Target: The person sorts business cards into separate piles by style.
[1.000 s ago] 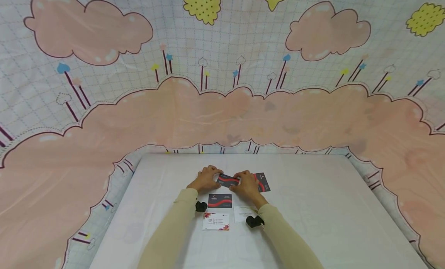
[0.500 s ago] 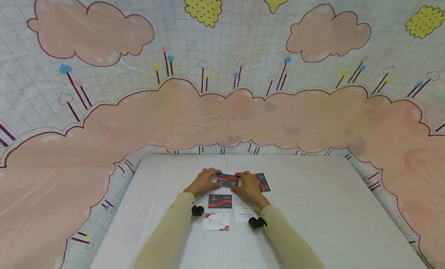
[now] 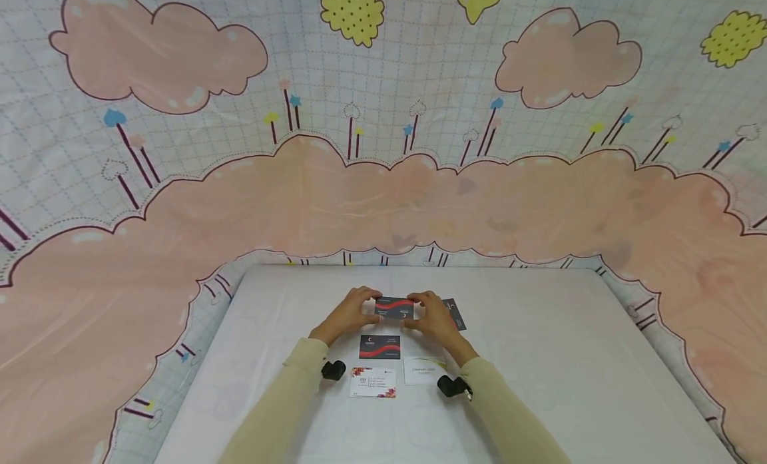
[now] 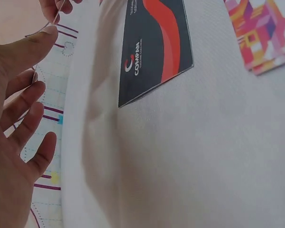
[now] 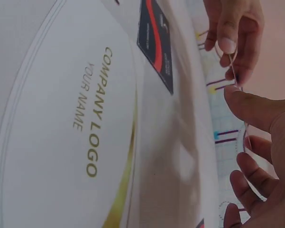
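Left hand: the left hand (image 3: 349, 312) is raised just above the white table (image 3: 539, 357), thumb and forefinger pinching the left short edge of the held card (image 3: 394, 307); the other fingers are spread loosely, as the left wrist view shows
Held card: a dark card with a red wave, held level between both hands, clear of the table and just beyond the dark card (image 3: 379, 347) that lies flat
Right hand: the right hand (image 3: 433, 317) mirrors the left, its thumb and fingertip nipping the right short edge; the remaining fingers are curled loosely below
Pose: both forearms in beige sleeves are angled inward from the near edge, wrists lifted, with a black wrist camera under each
Doing it well: the card is best kept pinched lightly at both ends only, so that it is not bent, and kept level and square to the row below before it is lowered
Flat cards, left to right: a floral white card (image 3: 372, 382) nearest the person, the dark card above it, a white card with gold lettering (image 3: 424, 369) beside it, and a further dark card (image 3: 453, 313) partly hidden behind the right hand
Backdrop: a cloth printed with pink clouds hangs behind the table
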`<state>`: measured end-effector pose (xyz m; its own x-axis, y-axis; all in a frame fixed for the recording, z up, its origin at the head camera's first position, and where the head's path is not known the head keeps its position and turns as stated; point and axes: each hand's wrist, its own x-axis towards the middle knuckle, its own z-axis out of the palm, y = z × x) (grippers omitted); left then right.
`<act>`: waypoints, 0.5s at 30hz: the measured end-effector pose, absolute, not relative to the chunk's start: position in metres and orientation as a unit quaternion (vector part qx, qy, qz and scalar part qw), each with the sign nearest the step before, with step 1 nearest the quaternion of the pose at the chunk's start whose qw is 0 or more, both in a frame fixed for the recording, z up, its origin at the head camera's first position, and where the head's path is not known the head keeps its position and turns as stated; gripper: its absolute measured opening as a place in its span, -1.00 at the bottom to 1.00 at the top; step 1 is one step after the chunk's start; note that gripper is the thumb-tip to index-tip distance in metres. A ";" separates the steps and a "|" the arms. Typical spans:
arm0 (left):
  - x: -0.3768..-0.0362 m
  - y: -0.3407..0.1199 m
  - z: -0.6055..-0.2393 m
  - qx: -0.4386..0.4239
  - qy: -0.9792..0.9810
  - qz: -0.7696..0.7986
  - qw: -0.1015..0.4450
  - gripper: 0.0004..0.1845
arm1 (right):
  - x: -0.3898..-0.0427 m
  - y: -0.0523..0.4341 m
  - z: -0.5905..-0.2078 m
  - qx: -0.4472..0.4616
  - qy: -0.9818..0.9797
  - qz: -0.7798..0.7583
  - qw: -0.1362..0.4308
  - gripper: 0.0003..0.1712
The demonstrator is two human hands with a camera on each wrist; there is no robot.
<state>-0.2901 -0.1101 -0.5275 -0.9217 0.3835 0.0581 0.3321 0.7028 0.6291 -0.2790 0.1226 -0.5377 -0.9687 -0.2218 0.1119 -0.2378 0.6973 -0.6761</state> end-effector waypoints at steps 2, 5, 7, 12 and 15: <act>-0.287 -0.110 -0.524 0.189 0.924 0.330 0.037 -0.37 | -0.277 0.124 -0.535 0.128 -0.918 0.375 0.012 -0.29; -0.282 -0.110 -0.520 0.190 0.925 0.328 0.030 -0.36 | -0.273 0.124 -0.531 0.132 -0.915 0.380 0.014 -0.29; -0.279 -0.110 -0.517 0.194 0.925 0.327 0.024 -0.35 | -0.272 0.125 -0.530 0.133 -0.916 0.377 0.018 -0.29; -0.270 -0.112 -0.512 0.205 0.921 0.331 0.010 -0.38 | -0.265 0.126 -0.528 0.144 -0.914 0.379 0.031 -0.27; -0.264 -0.113 -0.510 0.206 0.917 0.340 0.005 -0.39 | -0.261 0.128 -0.525 0.156 -0.907 0.389 0.036 -0.27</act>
<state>-0.2642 -0.1134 -0.5098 -0.9149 0.3820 0.1305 0.3747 0.6833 0.6266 -0.2611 0.1280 -0.5247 -0.9489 -0.2550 0.1858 -0.3104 0.6489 -0.6947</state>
